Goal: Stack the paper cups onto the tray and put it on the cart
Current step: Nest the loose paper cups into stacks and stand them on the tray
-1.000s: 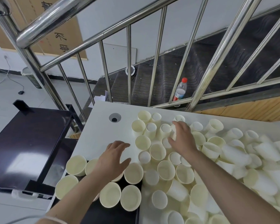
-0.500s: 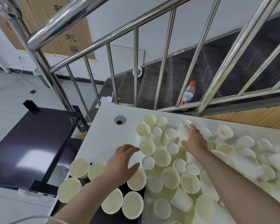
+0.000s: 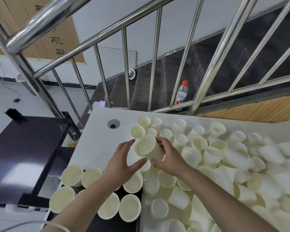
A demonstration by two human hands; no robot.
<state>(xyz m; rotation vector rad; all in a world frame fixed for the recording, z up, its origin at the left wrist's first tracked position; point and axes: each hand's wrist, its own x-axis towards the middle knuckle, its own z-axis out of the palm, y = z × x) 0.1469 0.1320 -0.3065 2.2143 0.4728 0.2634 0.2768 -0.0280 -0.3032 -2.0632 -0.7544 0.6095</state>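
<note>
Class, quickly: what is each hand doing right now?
Left hand: open, fingers spread beside the cup.
Right hand: grips the cup.

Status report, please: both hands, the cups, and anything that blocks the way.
Right hand grips one paper cup, tilted above the table. Left hand open beside it. Upright cups stand on the dark tray. Nothing blocks the cart.
</note>
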